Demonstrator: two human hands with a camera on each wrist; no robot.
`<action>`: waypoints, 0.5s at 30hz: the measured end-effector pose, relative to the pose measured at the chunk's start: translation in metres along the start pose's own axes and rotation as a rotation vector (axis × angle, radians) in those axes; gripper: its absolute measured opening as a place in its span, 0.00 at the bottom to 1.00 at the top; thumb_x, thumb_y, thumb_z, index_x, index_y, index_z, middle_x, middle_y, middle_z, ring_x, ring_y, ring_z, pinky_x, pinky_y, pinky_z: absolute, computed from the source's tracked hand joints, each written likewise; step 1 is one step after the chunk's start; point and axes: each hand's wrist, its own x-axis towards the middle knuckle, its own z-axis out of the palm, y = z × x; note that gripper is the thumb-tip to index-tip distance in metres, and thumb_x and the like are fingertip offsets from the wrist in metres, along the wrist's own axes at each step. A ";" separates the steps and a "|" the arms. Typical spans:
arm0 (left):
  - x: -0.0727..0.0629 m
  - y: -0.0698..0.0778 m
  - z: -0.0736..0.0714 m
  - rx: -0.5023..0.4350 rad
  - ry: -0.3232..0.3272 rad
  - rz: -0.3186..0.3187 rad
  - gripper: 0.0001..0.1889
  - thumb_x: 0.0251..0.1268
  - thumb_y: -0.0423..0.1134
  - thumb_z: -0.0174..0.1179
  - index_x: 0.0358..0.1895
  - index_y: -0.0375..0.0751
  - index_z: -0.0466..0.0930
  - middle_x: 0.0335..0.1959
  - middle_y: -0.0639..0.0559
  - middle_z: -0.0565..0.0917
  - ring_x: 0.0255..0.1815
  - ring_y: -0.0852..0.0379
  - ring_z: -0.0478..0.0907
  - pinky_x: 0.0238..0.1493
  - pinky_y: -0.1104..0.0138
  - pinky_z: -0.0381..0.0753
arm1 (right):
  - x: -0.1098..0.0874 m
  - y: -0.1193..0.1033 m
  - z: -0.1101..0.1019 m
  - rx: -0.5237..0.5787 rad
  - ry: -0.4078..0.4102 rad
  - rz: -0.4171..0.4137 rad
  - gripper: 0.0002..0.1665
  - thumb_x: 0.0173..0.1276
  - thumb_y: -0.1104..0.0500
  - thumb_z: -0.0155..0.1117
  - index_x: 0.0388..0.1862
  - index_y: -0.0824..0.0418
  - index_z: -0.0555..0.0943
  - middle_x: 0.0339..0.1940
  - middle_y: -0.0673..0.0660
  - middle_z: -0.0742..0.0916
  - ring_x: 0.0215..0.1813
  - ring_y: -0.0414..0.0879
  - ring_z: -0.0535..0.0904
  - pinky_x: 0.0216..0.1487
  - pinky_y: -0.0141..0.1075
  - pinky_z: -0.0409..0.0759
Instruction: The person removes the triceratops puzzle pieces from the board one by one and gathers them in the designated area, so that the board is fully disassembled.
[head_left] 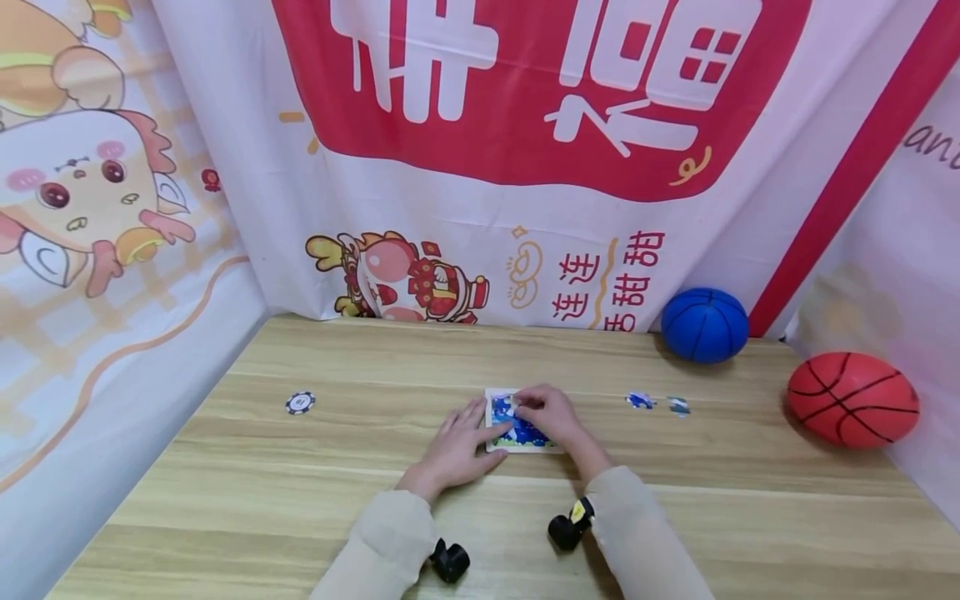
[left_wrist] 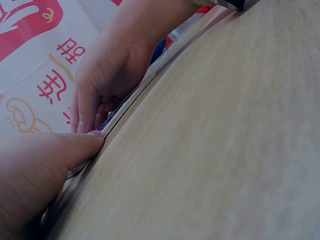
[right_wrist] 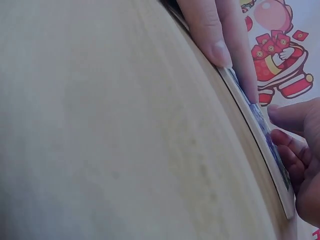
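Note:
A small jigsaw puzzle [head_left: 525, 435] with a blue picture and a pale border lies flat on the table in the head view. My left hand [head_left: 456, 446] rests on its left side, fingers extended. The left index finger lies across the picture, and the left thumb [left_wrist: 82, 147] touches the near edge of the board. Bent over the upper part of the puzzle is my right hand [head_left: 553, 414], its fingertips at the picture. Whether a piece sits between those fingers is hidden. Two loose puzzle pieces, one blue [head_left: 641, 401] and one greenish [head_left: 678, 406], lie to the right.
A round chip [head_left: 300, 403] marked with a number lies at the left of the wooden table [head_left: 360, 508]. A blue ball [head_left: 705, 325] and a red ball [head_left: 852, 400] sit at the right. Printed cloth [head_left: 487, 192] hangs behind the table.

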 end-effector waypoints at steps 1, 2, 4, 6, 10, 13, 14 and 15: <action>0.000 0.000 0.000 0.000 -0.003 -0.004 0.24 0.59 0.58 0.45 0.60 0.59 0.64 0.66 0.40 0.48 0.66 0.47 0.41 0.61 0.51 0.41 | 0.000 0.001 0.001 -0.011 0.007 -0.019 0.10 0.52 0.65 0.63 0.36 0.63 0.81 0.31 0.53 0.79 0.35 0.45 0.73 0.38 0.37 0.72; 0.000 0.000 0.000 -0.001 -0.004 -0.006 0.24 0.59 0.58 0.45 0.60 0.59 0.64 0.66 0.40 0.48 0.66 0.47 0.40 0.61 0.51 0.41 | 0.001 0.001 0.002 -0.025 0.012 -0.034 0.10 0.52 0.65 0.64 0.36 0.63 0.82 0.31 0.53 0.79 0.35 0.45 0.73 0.38 0.37 0.73; 0.001 0.000 0.001 -0.002 -0.006 -0.007 0.24 0.59 0.58 0.45 0.60 0.59 0.64 0.66 0.40 0.48 0.66 0.48 0.40 0.61 0.51 0.41 | 0.001 0.002 0.003 -0.053 0.019 -0.062 0.09 0.52 0.65 0.64 0.35 0.63 0.82 0.30 0.53 0.78 0.34 0.45 0.73 0.37 0.37 0.73; 0.001 0.000 0.001 -0.002 -0.005 -0.006 0.24 0.59 0.57 0.45 0.60 0.59 0.65 0.66 0.40 0.48 0.66 0.47 0.41 0.61 0.51 0.41 | 0.002 0.002 0.004 -0.078 0.024 -0.072 0.09 0.51 0.65 0.65 0.34 0.62 0.83 0.30 0.53 0.78 0.33 0.45 0.73 0.36 0.36 0.72; 0.001 0.001 0.000 -0.008 -0.003 0.000 0.24 0.59 0.57 0.46 0.59 0.57 0.65 0.65 0.39 0.49 0.65 0.46 0.41 0.61 0.51 0.42 | 0.002 0.000 0.005 -0.138 0.018 -0.063 0.09 0.52 0.63 0.65 0.34 0.61 0.83 0.29 0.52 0.78 0.33 0.44 0.72 0.35 0.36 0.71; 0.000 0.001 0.000 -0.008 0.003 0.010 0.24 0.59 0.56 0.46 0.59 0.56 0.65 0.65 0.38 0.49 0.65 0.45 0.42 0.61 0.51 0.43 | 0.003 -0.002 0.006 -0.159 0.003 -0.028 0.09 0.52 0.62 0.65 0.34 0.59 0.83 0.29 0.51 0.77 0.33 0.44 0.71 0.35 0.36 0.71; 0.000 0.001 0.000 -0.008 0.004 0.011 0.24 0.59 0.56 0.46 0.59 0.56 0.65 0.65 0.38 0.49 0.65 0.45 0.42 0.61 0.51 0.43 | 0.003 -0.001 0.007 -0.165 -0.003 -0.021 0.08 0.53 0.61 0.64 0.34 0.59 0.83 0.29 0.51 0.77 0.33 0.43 0.71 0.35 0.35 0.71; 0.000 0.001 0.000 -0.007 0.006 0.014 0.24 0.59 0.56 0.46 0.59 0.56 0.66 0.65 0.37 0.49 0.65 0.44 0.42 0.61 0.52 0.43 | 0.003 -0.002 0.007 -0.162 -0.006 -0.011 0.08 0.53 0.61 0.65 0.34 0.59 0.83 0.29 0.51 0.77 0.33 0.43 0.71 0.35 0.35 0.71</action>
